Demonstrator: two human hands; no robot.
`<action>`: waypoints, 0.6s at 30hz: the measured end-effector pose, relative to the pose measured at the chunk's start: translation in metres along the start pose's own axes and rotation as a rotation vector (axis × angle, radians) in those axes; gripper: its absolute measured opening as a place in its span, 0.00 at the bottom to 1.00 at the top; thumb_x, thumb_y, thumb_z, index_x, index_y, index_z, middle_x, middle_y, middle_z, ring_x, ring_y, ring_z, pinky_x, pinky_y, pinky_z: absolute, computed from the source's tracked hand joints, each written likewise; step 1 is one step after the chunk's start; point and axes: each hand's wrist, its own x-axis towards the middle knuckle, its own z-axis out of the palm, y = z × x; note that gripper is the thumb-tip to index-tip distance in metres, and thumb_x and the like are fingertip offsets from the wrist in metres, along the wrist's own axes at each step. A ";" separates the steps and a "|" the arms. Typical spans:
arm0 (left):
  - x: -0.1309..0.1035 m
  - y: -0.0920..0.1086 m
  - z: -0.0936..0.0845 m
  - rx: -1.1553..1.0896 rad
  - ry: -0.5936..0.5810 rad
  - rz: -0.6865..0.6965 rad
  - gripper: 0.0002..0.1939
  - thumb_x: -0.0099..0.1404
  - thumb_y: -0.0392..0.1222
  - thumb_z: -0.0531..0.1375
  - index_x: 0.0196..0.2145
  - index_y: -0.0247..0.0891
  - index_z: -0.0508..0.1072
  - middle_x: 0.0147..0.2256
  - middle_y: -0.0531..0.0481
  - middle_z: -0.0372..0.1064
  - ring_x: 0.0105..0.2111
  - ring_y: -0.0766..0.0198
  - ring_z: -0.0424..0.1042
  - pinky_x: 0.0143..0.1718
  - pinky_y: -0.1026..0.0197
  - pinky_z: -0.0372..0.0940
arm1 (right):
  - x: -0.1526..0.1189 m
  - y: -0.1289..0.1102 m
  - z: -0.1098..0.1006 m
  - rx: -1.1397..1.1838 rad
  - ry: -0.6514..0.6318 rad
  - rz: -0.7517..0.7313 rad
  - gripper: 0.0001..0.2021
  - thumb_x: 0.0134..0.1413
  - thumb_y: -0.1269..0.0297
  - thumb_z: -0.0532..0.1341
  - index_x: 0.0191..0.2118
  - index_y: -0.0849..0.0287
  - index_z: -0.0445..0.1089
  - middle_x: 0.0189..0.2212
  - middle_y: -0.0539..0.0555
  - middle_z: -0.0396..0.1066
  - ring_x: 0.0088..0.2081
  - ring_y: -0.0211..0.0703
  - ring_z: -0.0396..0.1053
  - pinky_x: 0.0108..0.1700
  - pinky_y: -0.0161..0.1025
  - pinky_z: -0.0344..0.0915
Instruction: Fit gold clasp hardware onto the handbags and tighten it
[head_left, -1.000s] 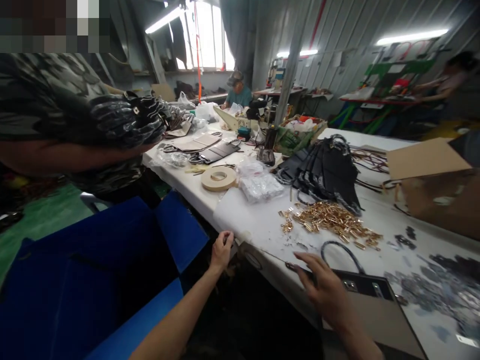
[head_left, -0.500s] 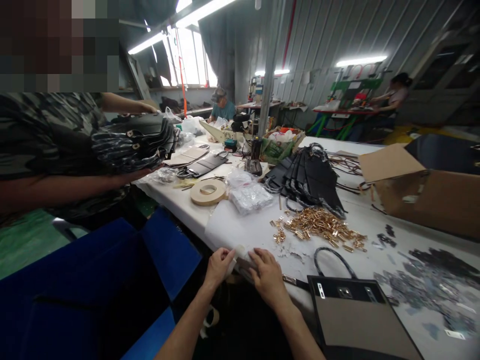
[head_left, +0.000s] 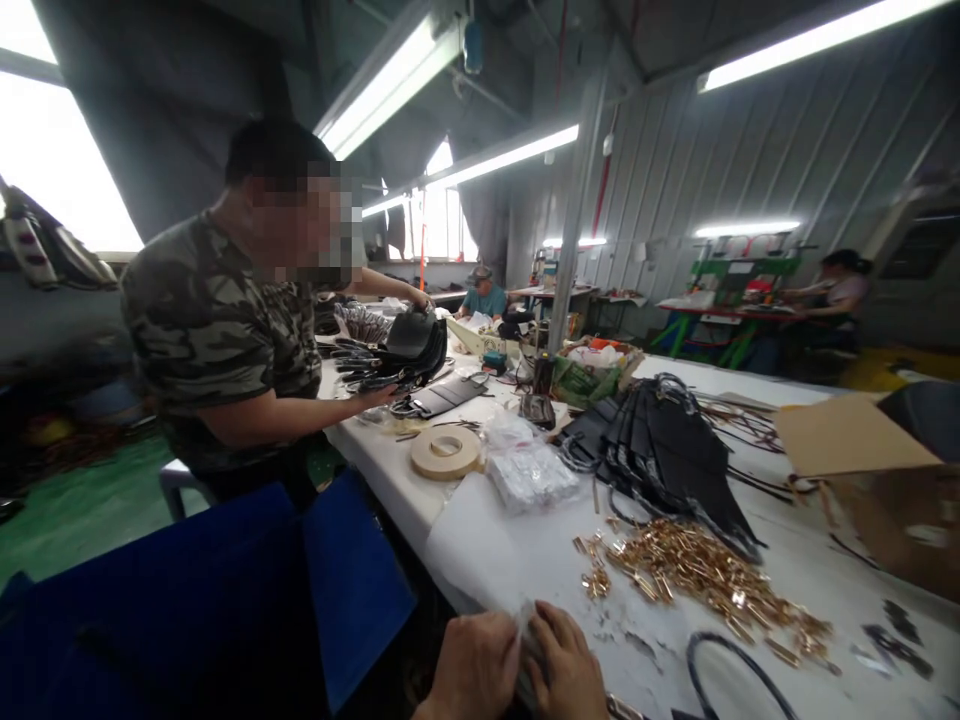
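My left hand point(head_left: 474, 660) is closed at the table's front edge, its fingers pinching thin whitish material point(head_left: 525, 625). Right beside it, my right hand point(head_left: 564, 662) rests on the same material with its fingers bent over it; whether it grips anything is hard to make out. A pile of small gold metal pieces point(head_left: 697, 570) lies to the right of my hands. At the bottom right, a dark looped handle point(head_left: 739, 665) shows, and the rest of its bag is mostly out of view.
A person in a camouflage shirt point(head_left: 217, 330) holds a stack of black pieces point(head_left: 405, 355) at the left. A blue box point(head_left: 352, 590) stands below. The white table point(head_left: 480, 530) bears a tape roll point(head_left: 445, 453), plastic packets point(head_left: 529, 475), black bags point(head_left: 660, 450) and a cardboard box point(head_left: 855, 430).
The view has tilted up and turned left, so the table items sit lower in the picture. My hands have come closer together. The person at the left has moved the black stack over the table.
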 end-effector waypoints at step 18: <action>-0.007 0.110 -0.037 -1.707 -0.271 -0.087 0.12 0.61 0.48 0.69 0.30 0.37 0.74 0.61 0.45 0.64 0.64 0.44 0.61 0.61 0.48 0.62 | -0.093 -0.083 -0.188 1.004 0.033 0.121 0.20 0.64 0.52 0.65 0.59 0.49 0.74 0.62 0.59 0.67 0.60 0.54 0.69 0.61 0.51 0.67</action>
